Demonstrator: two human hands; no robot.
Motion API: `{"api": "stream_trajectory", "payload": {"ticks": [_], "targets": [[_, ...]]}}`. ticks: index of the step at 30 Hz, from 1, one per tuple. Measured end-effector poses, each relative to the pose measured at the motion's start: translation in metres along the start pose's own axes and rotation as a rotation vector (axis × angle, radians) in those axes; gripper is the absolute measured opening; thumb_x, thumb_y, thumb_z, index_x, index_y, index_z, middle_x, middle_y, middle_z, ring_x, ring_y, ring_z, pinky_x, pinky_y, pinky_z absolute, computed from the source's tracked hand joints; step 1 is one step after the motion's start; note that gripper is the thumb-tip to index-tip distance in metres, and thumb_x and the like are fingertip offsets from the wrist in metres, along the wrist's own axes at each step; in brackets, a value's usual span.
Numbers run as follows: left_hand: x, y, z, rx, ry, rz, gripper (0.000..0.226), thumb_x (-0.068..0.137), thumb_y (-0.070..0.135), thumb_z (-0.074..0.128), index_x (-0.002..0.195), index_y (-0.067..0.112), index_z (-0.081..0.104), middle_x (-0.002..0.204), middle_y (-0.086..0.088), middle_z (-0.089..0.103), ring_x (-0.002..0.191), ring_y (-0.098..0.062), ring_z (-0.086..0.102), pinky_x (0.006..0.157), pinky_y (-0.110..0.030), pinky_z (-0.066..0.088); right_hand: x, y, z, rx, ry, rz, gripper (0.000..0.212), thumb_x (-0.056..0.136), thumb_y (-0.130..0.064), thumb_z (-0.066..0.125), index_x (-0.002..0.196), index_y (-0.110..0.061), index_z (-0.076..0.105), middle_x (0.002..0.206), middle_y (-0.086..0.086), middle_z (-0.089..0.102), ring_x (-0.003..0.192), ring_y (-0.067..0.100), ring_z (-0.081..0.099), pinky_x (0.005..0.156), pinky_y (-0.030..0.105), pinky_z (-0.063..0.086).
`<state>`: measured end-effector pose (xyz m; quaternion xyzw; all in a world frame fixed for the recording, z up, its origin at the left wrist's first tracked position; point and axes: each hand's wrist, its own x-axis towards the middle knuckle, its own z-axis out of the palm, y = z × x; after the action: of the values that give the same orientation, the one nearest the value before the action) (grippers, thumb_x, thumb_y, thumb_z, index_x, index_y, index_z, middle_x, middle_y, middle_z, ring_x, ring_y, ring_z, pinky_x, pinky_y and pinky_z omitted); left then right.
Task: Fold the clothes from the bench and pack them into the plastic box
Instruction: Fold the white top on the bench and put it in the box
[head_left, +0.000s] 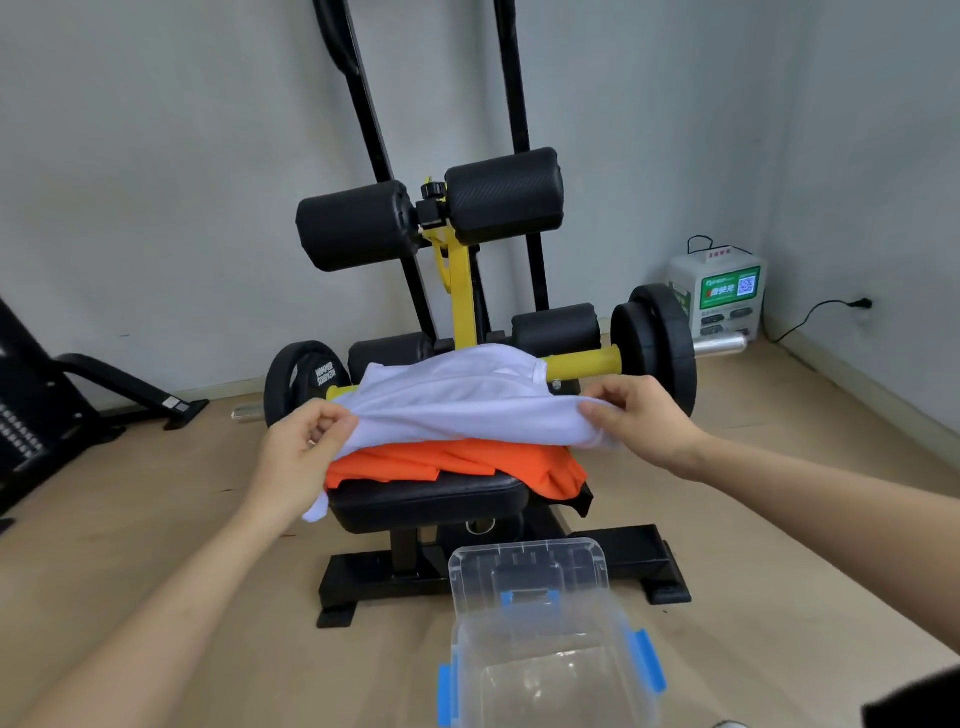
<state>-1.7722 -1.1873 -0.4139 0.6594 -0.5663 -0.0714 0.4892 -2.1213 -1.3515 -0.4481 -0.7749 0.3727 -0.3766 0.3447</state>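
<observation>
White shirt (457, 400) pinched at both ends by left hand (306, 447) and right hand (641, 421); nothing folded, box (550, 649) empty, orange shirt (457, 460) left on bench (426, 501).

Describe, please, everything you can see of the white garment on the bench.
The white garment is thin, smooth fabric, probably a T-shirt, lying unfolded over the orange garment on the bench seat. Its far edge drapes against the yellow bar; one corner hangs off the seat's left side. The left hand and right hand each pinch its raised near edge.
</observation>
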Motion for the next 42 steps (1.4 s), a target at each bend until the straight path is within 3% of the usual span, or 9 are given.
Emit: {"api": "stream_trajectory", "payload": {"ticks": [5,10,18,23,28,31,35,38,42], "targets": [[0.047,0.009,0.011,0.075,0.106,0.026,0.015,0.095,0.019,0.066,0.085,0.030,0.068,0.082,0.022,0.068,0.075,0.002,0.059,0.073,-0.022,0.045,0.038,-0.006,-0.003,-0.008,0.096,-0.013,0.011,0.094,-0.014,0.060,0.091,-0.017,0.070,0.087,-0.009,0.069,0.082,0.004,0.060,0.068,0.017,0.043],[0.119,0.004,0.021,0.200,0.110,0.019,0.013,0.095,0.026,0.066,0.084,0.031,0.068,0.080,0.008,0.068,0.077,-0.016,0.063,0.076,-0.039,0.052,0.097,0.001,-0.013,-0.065,0.183,-0.013,0.013,0.091,-0.011,0.060,0.092,-0.019,0.071,0.089,-0.008,0.068,0.087,0.012,0.062,0.069,0.021,0.043],[0.207,-0.005,0.055,0.451,0.094,-0.015,0.011,0.095,0.030,0.062,0.099,0.028,0.071,0.094,0.006,0.068,0.097,-0.024,0.064,0.078,-0.034,0.048,0.171,0.034,-0.007,-0.139,0.262,0.107,0.025,0.088,-0.005,0.053,0.095,-0.021,0.072,0.092,-0.003,0.069,0.097,0.023,0.064,0.077,0.026,0.044],[0.194,-0.024,0.076,0.452,-0.086,-0.005,0.031,0.094,0.032,0.065,0.124,0.027,0.066,0.125,0.005,0.068,0.118,-0.021,0.062,0.096,-0.041,0.051,0.170,0.036,0.011,-0.235,0.234,0.128,0.031,0.093,-0.020,0.060,0.123,-0.017,0.065,0.121,0.002,0.068,0.110,0.024,0.061,0.087,0.030,0.047],[0.145,-0.037,0.068,0.485,-0.389,0.111,0.047,0.073,0.061,0.063,0.112,0.037,0.072,0.118,0.015,0.068,0.115,-0.010,0.060,0.101,-0.038,0.047,0.131,0.015,0.035,-0.242,-0.043,-0.081,0.028,0.083,-0.035,0.075,0.107,-0.021,0.072,0.109,-0.010,0.068,0.096,0.007,0.059,0.070,0.007,0.037],[0.130,-0.048,0.060,0.447,-0.399,0.091,0.059,0.068,0.069,0.062,0.118,0.040,0.069,0.124,0.020,0.065,0.122,-0.006,0.057,0.106,-0.039,0.044,0.115,0.005,0.047,-0.253,-0.160,-0.123,0.037,0.078,-0.041,0.080,0.108,-0.022,0.072,0.101,-0.021,0.060,0.098,0.002,0.055,0.072,0.003,0.036],[0.126,-0.052,0.054,0.373,-0.334,0.090,0.042,0.072,0.063,0.063,0.104,0.040,0.074,0.108,0.024,0.071,0.106,0.003,0.064,0.098,-0.037,0.050,0.117,0.002,0.051,-0.274,-0.197,-0.171,0.027,0.079,-0.036,0.081,0.100,-0.021,0.073,0.095,-0.020,0.065,0.088,0.002,0.061,0.071,0.008,0.044],[0.130,-0.053,0.051,0.460,-0.291,0.120,0.025,0.081,0.057,0.059,0.094,0.042,0.074,0.096,0.027,0.072,0.096,0.002,0.066,0.088,-0.038,0.054,0.123,0.001,0.052,-0.364,-0.182,-0.202,0.010,0.084,-0.029,0.075,0.090,-0.021,0.075,0.091,-0.011,0.072,0.080,0.006,0.064,0.075,0.024,0.052],[0.136,-0.050,0.049,0.601,-0.367,0.115,0.012,0.090,0.035,0.068,0.084,0.045,0.069,0.092,0.018,0.073,0.090,-0.008,0.065,0.084,-0.040,0.053,0.129,-0.005,0.051,-0.358,-0.198,-0.167,0.005,0.087,-0.020,0.072,0.083,-0.018,0.075,0.069,-0.019,0.065,0.069,-0.001,0.060,0.068,0.017,0.043]]}}
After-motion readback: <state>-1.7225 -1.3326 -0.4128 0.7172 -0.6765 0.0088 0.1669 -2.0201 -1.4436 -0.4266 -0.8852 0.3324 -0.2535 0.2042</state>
